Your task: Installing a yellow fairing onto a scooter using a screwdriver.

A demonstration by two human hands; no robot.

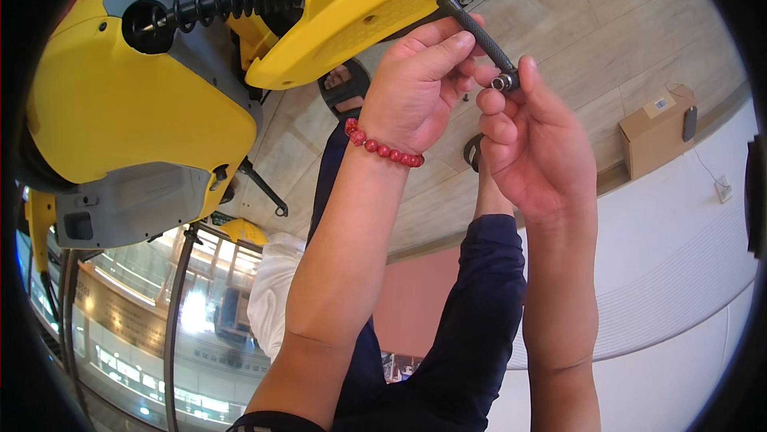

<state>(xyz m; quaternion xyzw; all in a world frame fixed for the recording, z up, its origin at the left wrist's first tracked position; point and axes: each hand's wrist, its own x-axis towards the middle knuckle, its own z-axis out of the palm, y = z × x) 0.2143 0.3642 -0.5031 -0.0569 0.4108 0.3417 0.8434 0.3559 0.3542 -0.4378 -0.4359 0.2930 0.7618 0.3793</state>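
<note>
A black knurled hand tool (478,31) runs diagonally from a hole in the scooter's yellow panel (335,37), where its narrow shank enters, down to a silver-and-black socket fitting at its lower end. My left hand (427,85), wearing a red bead bracelet, is closed around the handle's middle from beneath, thumb uppermost. My right hand (531,140) grips the fitting (503,81) with thumb and fingertips, palm turned up, its other fingers curled. A black coil-spring shock absorber (228,7) sits left of the panel.
The yellow and grey scooter body (120,116) fills the upper left. My sandalled feet stand on pale floor tiles (591,25). A cardboard box (651,140) and a wall socket with a cord (723,191) are at the right. Glazing (120,328) shows lower left.
</note>
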